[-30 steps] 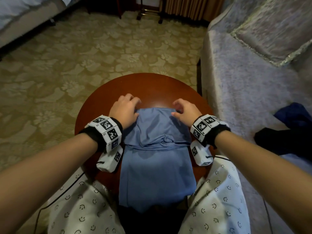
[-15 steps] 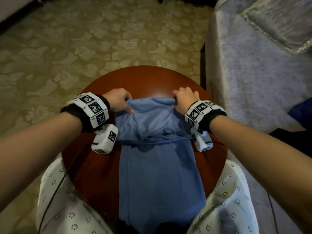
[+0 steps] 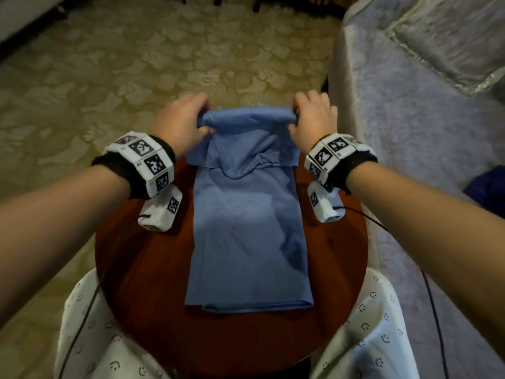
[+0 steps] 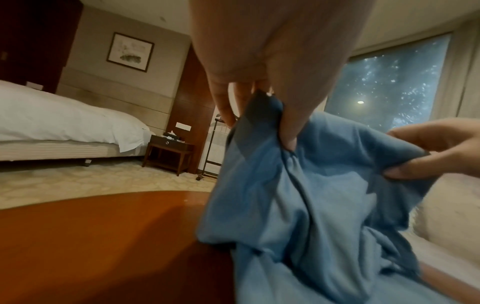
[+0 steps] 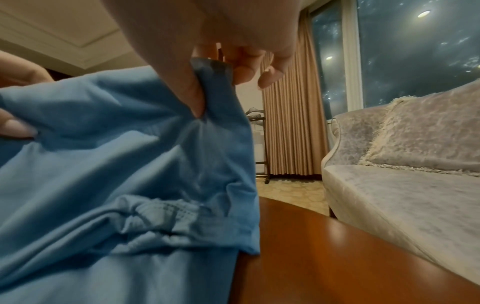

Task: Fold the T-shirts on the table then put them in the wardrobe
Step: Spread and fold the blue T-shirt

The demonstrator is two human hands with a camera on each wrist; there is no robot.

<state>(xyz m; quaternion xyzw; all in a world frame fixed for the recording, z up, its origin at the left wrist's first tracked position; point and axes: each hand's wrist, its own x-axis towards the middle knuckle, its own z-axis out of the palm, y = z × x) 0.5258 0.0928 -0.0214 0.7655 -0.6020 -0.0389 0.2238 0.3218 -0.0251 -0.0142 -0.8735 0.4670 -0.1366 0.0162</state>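
A blue T-shirt (image 3: 247, 236), folded into a long narrow strip, lies on the round reddish-brown table (image 3: 142, 272). Its far end is lifted off the wood. My left hand (image 3: 200, 124) pinches the far left corner of the T-shirt (image 4: 298, 195) between thumb and fingers. My right hand (image 3: 293, 120) pinches the far right corner of the T-shirt (image 5: 124, 164) the same way. The cloth between the two hands is stretched into a raised fold. The near end of the shirt rests flat near the table's front edge.
A pale grey sofa (image 3: 410, 110) with a cushion (image 3: 459, 36) stands close to the table's right side. Dark garments (image 3: 489, 187) lie on it at the right. Patterned carpet (image 3: 109, 64) spreads beyond. A bed (image 4: 52, 123), a nightstand (image 4: 168, 152) and a rolling rack (image 4: 210, 152) stand farther off.
Both hands have taken hold of the shirt's far corners and lifted that end off the table. The near end, which hung over the front edge, now lies on the wood.
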